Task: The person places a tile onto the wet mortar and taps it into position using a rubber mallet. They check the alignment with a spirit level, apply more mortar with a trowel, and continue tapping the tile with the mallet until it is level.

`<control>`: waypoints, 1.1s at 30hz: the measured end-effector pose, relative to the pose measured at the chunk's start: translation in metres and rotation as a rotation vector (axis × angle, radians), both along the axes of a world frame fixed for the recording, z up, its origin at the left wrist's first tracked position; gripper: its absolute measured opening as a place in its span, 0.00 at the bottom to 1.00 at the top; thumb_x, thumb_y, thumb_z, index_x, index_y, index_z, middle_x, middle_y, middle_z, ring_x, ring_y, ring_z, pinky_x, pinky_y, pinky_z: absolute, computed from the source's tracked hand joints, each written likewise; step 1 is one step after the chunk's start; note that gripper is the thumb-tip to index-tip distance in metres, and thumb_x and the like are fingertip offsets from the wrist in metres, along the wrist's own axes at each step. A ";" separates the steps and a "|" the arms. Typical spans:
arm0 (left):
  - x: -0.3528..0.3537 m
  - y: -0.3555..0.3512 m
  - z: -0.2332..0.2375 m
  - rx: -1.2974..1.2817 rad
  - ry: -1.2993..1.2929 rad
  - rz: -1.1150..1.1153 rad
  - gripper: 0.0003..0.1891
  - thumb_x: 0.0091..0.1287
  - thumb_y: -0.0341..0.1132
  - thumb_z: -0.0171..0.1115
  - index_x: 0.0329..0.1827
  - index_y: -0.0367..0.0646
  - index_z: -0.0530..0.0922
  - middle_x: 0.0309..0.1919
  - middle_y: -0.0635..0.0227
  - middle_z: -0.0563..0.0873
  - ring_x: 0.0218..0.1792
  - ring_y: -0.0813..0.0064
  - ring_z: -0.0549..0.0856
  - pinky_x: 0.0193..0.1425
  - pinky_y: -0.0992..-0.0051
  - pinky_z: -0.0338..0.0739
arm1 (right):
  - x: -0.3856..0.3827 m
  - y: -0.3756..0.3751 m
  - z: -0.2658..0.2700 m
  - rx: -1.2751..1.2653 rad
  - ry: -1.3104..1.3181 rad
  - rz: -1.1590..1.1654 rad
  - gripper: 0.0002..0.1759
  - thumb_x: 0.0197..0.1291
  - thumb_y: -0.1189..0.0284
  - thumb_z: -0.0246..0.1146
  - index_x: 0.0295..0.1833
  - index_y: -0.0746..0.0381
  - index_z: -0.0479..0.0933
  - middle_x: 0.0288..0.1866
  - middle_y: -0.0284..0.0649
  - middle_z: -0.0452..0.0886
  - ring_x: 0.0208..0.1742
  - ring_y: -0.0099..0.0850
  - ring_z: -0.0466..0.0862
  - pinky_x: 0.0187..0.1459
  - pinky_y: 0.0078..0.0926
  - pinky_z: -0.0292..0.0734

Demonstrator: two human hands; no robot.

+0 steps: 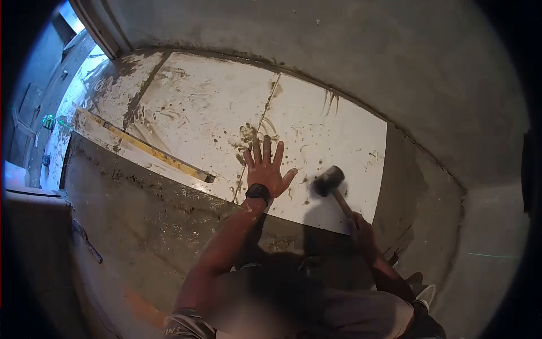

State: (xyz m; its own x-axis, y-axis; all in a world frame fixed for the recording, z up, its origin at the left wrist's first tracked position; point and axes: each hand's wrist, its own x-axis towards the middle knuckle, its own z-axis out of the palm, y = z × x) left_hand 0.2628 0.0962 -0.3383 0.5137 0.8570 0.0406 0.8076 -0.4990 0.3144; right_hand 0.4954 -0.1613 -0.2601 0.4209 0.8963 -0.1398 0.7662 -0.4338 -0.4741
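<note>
My left hand [267, 171] lies flat with fingers spread on a white floor tile [344, 130], near the joint with the neighbouring tile [197, 107]. A dark watch [258, 192] is on that wrist. Smears of wet mortar [247, 137] surround the fingertips. My right hand [363, 233] is wrapped round the wooden handle of a rubber mallet [328, 181]. The mallet's black head is over the right-hand tile, close to its surface, with a shadow beside it.
A yellow spirit level [158, 152] lies along the front edge of the left tiles. Wet mortar [152, 189] borders the tiles in front. A grey wall [361, 51] runs behind. At the far left, a small green-lit device [48, 121] stands by the doorway.
</note>
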 end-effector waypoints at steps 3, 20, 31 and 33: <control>0.000 0.000 0.002 -0.014 -0.001 -0.001 0.49 0.71 0.71 0.49 0.87 0.51 0.52 0.85 0.44 0.49 0.85 0.38 0.41 0.83 0.33 0.31 | -0.006 -0.013 -0.007 -0.109 0.147 -0.083 0.21 0.76 0.61 0.60 0.61 0.67 0.78 0.48 0.58 0.86 0.51 0.57 0.87 0.50 0.47 0.82; -0.029 0.005 0.008 -0.034 0.034 0.084 0.55 0.69 0.72 0.51 0.86 0.38 0.49 0.86 0.45 0.47 0.86 0.45 0.41 0.83 0.35 0.28 | -0.005 -0.027 -0.024 -0.035 0.068 -0.056 0.19 0.75 0.60 0.61 0.60 0.63 0.77 0.42 0.56 0.86 0.45 0.54 0.88 0.45 0.46 0.81; -0.080 0.037 0.016 -0.102 0.154 0.267 0.66 0.61 0.84 0.46 0.86 0.34 0.43 0.86 0.49 0.45 0.87 0.53 0.38 0.84 0.39 0.26 | 0.001 -0.030 -0.030 -0.035 0.131 -0.075 0.28 0.75 0.54 0.59 0.66 0.67 0.77 0.51 0.59 0.87 0.52 0.56 0.88 0.54 0.47 0.82; -0.086 0.038 0.014 -0.091 0.159 0.207 0.66 0.61 0.84 0.46 0.86 0.35 0.43 0.87 0.51 0.45 0.87 0.53 0.38 0.84 0.38 0.26 | 0.000 -0.032 -0.031 -0.042 0.153 -0.079 0.28 0.75 0.54 0.59 0.65 0.67 0.77 0.51 0.60 0.87 0.52 0.56 0.88 0.54 0.47 0.82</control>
